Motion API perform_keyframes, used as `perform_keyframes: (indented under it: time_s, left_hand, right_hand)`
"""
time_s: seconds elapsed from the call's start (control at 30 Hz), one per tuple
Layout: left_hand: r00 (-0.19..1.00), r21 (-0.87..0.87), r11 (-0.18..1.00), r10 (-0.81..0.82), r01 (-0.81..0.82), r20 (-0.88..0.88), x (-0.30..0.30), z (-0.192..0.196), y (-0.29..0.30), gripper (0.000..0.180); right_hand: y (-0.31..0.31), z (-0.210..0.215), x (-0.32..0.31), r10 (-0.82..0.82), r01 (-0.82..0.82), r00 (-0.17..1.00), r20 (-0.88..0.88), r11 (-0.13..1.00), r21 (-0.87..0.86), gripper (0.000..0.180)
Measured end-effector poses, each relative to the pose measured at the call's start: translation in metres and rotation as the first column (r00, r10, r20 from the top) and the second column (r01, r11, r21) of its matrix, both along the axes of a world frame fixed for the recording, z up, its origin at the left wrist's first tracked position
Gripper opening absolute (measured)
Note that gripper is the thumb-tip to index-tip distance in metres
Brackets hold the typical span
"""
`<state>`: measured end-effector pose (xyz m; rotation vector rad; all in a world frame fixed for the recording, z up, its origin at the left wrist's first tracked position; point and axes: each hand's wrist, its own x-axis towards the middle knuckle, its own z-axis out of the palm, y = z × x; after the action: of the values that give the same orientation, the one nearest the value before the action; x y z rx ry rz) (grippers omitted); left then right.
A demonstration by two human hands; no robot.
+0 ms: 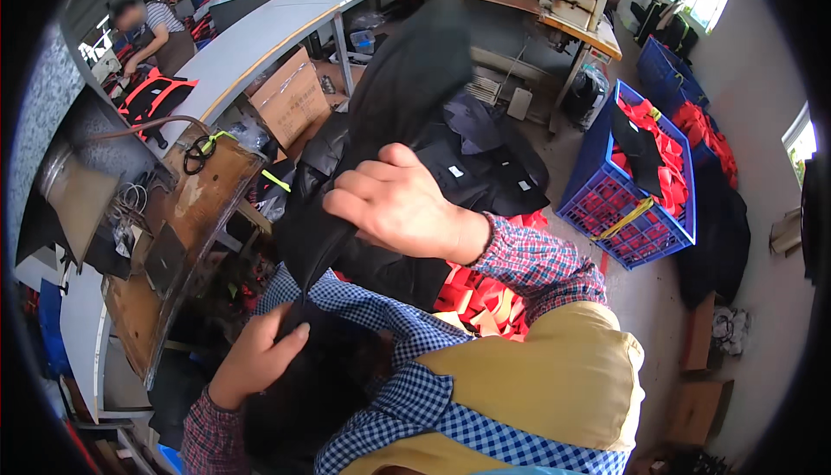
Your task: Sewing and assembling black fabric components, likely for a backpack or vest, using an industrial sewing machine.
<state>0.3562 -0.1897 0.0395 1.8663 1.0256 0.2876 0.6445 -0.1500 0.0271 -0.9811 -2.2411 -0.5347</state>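
**Two hands gripping black fabric at a sewing workshop**

Head view, looking down: two hands in plaid sleeves work at one black garment (407, 94), which rises from the centre of the frame toward the upper middle. The right hand (402, 211), at centre, has its fingers curled shut over a fold of the cloth, knuckles upward. The left hand (255, 358), lower left of centre, is closed around the lower end of the same dark fabric, thumb pressed on top. The garment runs between the two hands and continues above the right one, its raised end blurred.

One yellow apron with blue checked trim (554, 380) fills the lower right. One heap of black pieces with white labels (485, 172) lies just right of the right hand, with red and yellow pieces (480, 297) below it. Two blue crates sit at the right: the nearer blue crate (623, 206) holds red pieces, the second (666, 72) is above it. One worn wooden table (186, 241) is at left, one cardboard box (290, 98) above it. One other person (160, 29) bends over a bench in the upper left.
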Motion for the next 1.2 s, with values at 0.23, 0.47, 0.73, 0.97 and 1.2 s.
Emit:
perform_keyframes:
  time_s: [0.23, 0.47, 0.73, 0.97, 1.2]
  left_hand:
    - [0.844, -0.371, 0.900, 0.374, -0.229, 0.384, 0.015, 0.028, 0.048, 0.031]
    - [0.918, -0.535, 0.830, 0.321, -0.154, 0.234, 0.004, -0.010, 0.060, 0.044]
    - [0.981, -0.297, 0.947, 0.159, -0.120, 0.109, -0.038, 0.020, 0.035, 0.040]
    - [0.805, -0.263, 0.806, 0.577, -0.531, 0.142, -0.102, 0.013, 0.004, 0.051]
    - [0.691, 0.045, 0.694, 0.707, -0.719, 0.148, -0.161, 0.007, 0.018, 0.060]
  right_hand:
    - [-0.023, -0.060, -0.010, -0.182, -0.130, 0.884, -0.430, 0.789, -0.601, 0.039]
    - [-0.002, -0.016, -0.008, 0.332, -0.481, 0.843, -0.423, 0.816, -0.319, 0.044]
    - [0.085, -0.037, -0.095, 0.564, -0.564, 0.632, -0.531, -0.135, -0.815, 0.032]
    - [0.103, -0.037, -0.135, 0.511, -0.559, 0.782, -0.358, 0.319, -0.765, 0.045]
    - [0.123, 0.001, -0.196, 0.453, -0.431, 0.891, -0.033, 0.820, -0.377, 0.032]
